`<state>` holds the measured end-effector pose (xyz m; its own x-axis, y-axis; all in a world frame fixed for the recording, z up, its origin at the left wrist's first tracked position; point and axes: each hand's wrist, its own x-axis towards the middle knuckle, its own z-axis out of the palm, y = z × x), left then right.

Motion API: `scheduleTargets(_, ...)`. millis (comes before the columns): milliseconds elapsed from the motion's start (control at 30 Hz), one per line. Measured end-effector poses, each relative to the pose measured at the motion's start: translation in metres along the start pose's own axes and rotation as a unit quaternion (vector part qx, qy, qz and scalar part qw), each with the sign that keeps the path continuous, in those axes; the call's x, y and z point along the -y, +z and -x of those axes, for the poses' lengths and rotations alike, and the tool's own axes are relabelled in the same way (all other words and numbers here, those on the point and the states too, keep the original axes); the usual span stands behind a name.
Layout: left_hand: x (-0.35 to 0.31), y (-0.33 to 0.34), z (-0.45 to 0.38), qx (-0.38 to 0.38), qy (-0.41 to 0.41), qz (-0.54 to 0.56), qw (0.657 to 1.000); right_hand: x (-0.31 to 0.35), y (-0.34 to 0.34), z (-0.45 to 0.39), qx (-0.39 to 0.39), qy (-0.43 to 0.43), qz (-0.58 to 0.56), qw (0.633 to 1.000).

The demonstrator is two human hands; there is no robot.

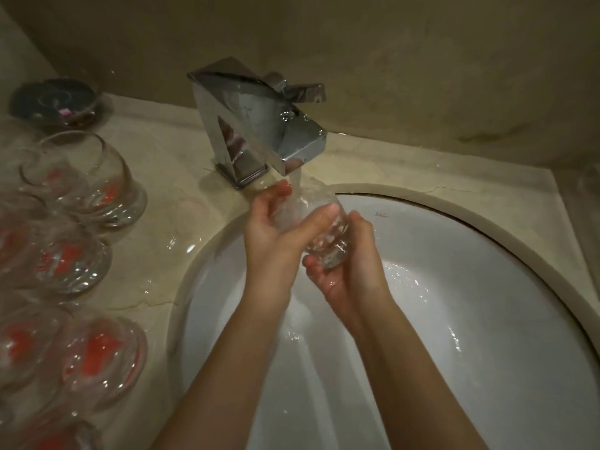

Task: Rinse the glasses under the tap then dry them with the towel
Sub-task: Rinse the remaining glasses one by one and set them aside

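We grip one glass [319, 233] with both left hand [276, 237] and right hand [352, 266] at frame center, under the running tap [259, 125], over the sink [487, 287]. More glasses [74, 254] crowd the desk [168, 177] at left.

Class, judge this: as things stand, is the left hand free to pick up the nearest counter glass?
Probably not: the left hand grips the glass under the tap, so it must let go first.
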<state>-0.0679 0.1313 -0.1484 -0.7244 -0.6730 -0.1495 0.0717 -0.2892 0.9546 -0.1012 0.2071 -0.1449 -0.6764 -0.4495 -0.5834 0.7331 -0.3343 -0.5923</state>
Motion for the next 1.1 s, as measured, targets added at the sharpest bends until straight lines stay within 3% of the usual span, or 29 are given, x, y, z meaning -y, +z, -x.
scheduleTargets(67, 0.004, 0.005, 0.006, -0.044, -0.012, 0.042, 0.998, -0.006, 0.000, 0.001, -0.008, 0.018, -0.022, 1.000)
scheduleTargets(133, 0.009, 0.004, 0.006, -0.052, -0.026, 0.050, 0.997, -0.010, -0.002, 0.000, -0.054, -0.003, 0.061, 0.997)
scheduleTargets(200, 0.014, 0.000, 0.004, -0.048, -0.027, 0.043, 0.998, -0.013, -0.005, -0.002, -0.115, -0.103, 0.175, 0.972)
scheduleTargets(300, 0.018, -0.001, -0.001, -0.054, -0.019, 0.008, 0.998, -0.020, -0.006, -0.001, -0.114, -0.239, 0.239, 0.934)
scheduleTargets(433, 0.015, 0.002, -0.004, -0.053, -0.049, 0.029, 0.997, -0.024, -0.002, -0.007, -0.080, -0.142, 0.196, 0.967)
scheduleTargets(500, 0.015, 0.000, -0.004, -0.057, -0.056, 0.021, 0.997, -0.029, -0.004, -0.012, -0.087, -0.116, 0.212, 0.967)
scheduleTargets(700, 0.016, -0.004, -0.001, -0.030, -0.045, 0.007, 0.999, -0.032, 0.006, -0.006, -0.110, -0.229, 0.287, 0.924)
scheduleTargets(867, 0.016, -0.009, -0.005, -0.013, -0.120, 0.057, 0.991, -0.023, 0.005, -0.010, -0.113, -0.198, 0.273, 0.935)
scheduleTargets(1100, 0.024, -0.007, 0.002, 0.004, -0.092, 0.042, 0.995, -0.026, 0.008, -0.005, -0.081, -0.197, 0.277, 0.937)
